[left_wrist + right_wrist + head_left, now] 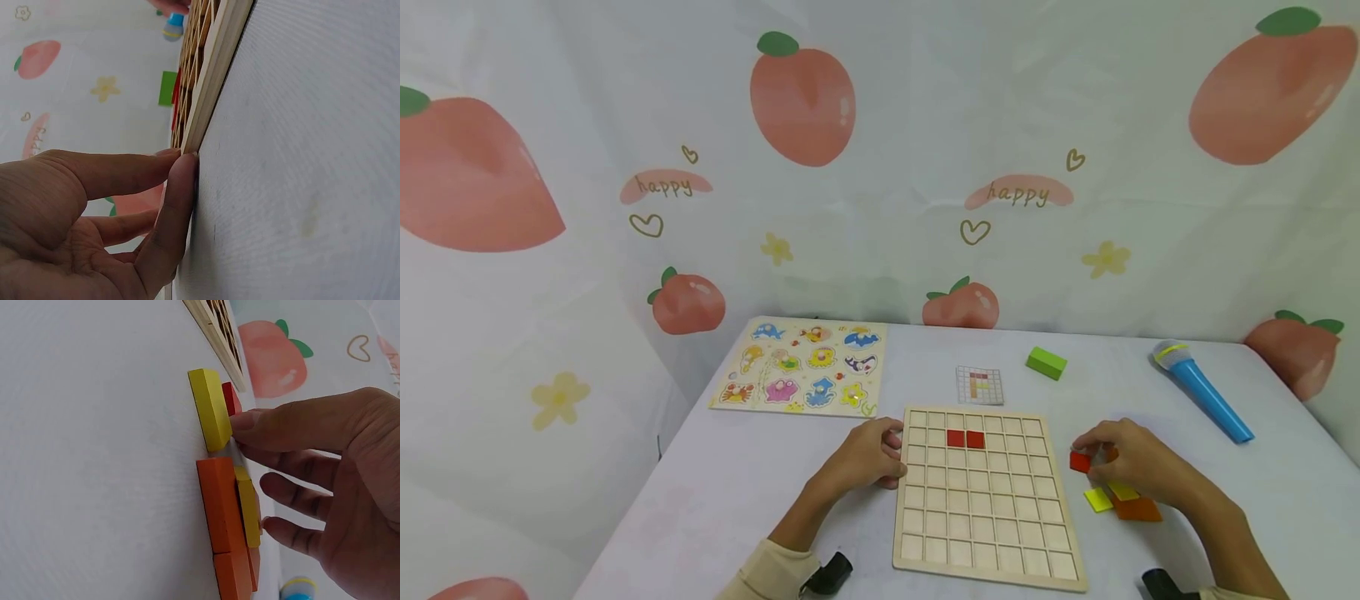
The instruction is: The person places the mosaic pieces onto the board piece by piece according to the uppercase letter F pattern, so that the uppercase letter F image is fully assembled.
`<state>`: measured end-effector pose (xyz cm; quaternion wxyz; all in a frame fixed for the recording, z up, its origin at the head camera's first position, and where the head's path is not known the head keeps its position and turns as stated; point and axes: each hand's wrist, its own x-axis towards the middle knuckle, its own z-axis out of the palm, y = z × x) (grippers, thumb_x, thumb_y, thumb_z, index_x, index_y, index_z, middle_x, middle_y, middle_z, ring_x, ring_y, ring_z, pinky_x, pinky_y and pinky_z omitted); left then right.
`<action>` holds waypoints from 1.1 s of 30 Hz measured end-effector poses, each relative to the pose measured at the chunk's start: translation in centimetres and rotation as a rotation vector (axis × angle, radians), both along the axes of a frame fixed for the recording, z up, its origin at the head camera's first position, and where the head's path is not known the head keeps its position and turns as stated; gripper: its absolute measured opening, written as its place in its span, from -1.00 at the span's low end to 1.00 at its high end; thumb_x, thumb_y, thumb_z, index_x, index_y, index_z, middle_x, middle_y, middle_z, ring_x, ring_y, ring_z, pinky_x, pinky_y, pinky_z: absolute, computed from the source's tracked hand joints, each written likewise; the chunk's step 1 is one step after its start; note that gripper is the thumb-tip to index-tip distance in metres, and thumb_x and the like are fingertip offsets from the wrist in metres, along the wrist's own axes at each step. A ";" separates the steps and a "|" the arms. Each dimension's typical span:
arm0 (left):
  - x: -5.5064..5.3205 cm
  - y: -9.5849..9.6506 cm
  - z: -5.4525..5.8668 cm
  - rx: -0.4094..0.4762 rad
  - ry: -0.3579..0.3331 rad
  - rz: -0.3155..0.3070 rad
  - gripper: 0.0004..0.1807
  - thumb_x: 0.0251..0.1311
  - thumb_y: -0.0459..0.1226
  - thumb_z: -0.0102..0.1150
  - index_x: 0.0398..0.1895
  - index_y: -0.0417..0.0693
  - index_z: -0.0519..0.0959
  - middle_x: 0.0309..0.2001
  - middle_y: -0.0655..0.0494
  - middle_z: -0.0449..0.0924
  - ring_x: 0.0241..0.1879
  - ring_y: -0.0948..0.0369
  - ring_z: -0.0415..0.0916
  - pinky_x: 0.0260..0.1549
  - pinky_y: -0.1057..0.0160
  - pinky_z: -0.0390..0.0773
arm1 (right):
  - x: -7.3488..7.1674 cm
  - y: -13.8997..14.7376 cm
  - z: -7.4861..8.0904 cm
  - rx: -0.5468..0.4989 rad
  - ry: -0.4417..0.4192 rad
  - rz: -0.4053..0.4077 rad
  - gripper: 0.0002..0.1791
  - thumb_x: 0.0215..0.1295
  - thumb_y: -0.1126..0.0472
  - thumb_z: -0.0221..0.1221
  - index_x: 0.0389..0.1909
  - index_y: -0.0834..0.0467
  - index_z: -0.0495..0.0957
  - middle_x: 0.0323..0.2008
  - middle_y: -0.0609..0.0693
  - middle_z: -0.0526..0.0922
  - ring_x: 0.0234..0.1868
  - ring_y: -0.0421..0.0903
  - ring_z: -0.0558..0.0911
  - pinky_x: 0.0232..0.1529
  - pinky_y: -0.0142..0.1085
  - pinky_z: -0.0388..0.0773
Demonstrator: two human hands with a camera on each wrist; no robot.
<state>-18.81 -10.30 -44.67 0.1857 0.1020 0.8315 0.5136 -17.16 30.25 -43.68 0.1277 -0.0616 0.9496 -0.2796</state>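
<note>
My left hand point(868, 454) holds the left edge of a wooden grid board point(987, 575), its fingertips pinching the rim in the left wrist view. Two red square blocks point(955, 438) sit side by side in the board's second row. To the right of the board, my right hand point(1138, 460) has thumb and index finger at a small red block point(1079, 462), pinching it. Beneath and beside that hand lie a yellow block point(211, 409), a darker yellow block point(249, 506) and orange blocks point(222, 506). The right index fingertip is hidden behind the thumb in the right wrist view.
A small printed pattern card point(980, 386) lies just beyond the board. Behind it to the right is a green block point(1047, 363). A blue toy microphone point(1206, 396) lies at the far right. At the back left is a sea-animal puzzle board point(801, 367).
</note>
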 end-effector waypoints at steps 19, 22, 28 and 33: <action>0.0 -0.1 -0.3 0.016 0.011 -0.010 -0.31 0.12 -0.53 0.44 0.37 -0.38 0.46 -0.12 -0.04 0.51 -0.40 0.22 0.60 -0.45 0.27 0.80 | -0.1 -0.2 -0.1 0.009 0.020 0.021 -0.58 0.14 0.24 0.45 0.05 0.28 0.75 -0.21 -0.04 0.67 -0.13 -0.02 0.48 -0.22 -0.23 0.61; 0.0 -0.1 -0.2 0.018 0.013 -0.009 -0.31 0.12 -0.53 0.44 0.37 -0.37 0.47 -0.13 -0.05 0.52 -0.40 0.21 0.60 -0.45 0.25 0.81 | -0.1 -0.3 -0.1 0.010 0.047 0.025 -0.57 0.16 0.23 0.45 0.06 0.28 0.75 -0.17 -0.03 0.69 -0.13 -0.02 0.49 -0.21 -0.23 0.61; 0.1 0.0 -0.1 0.020 0.010 -0.004 -0.30 0.12 -0.53 0.44 0.37 -0.37 0.46 -0.12 -0.06 0.52 -0.40 0.20 0.59 -0.44 0.23 0.82 | -0.2 -0.6 -0.4 0.005 0.070 0.014 -0.55 0.15 0.23 0.45 0.08 0.27 0.75 -0.15 -0.03 0.70 -0.12 -0.01 0.52 -0.13 -0.13 0.72; 0.0 0.0 -0.1 0.010 0.002 0.003 -0.30 0.12 -0.53 0.44 0.38 -0.38 0.45 -0.11 -0.05 0.52 -0.38 0.21 0.60 -0.43 0.27 0.81 | -0.2 -1.0 -0.3 -0.002 0.085 0.015 -0.57 0.18 0.24 0.44 0.08 0.29 0.74 -0.13 -0.01 0.69 -0.09 0.00 0.53 -0.09 -0.07 0.74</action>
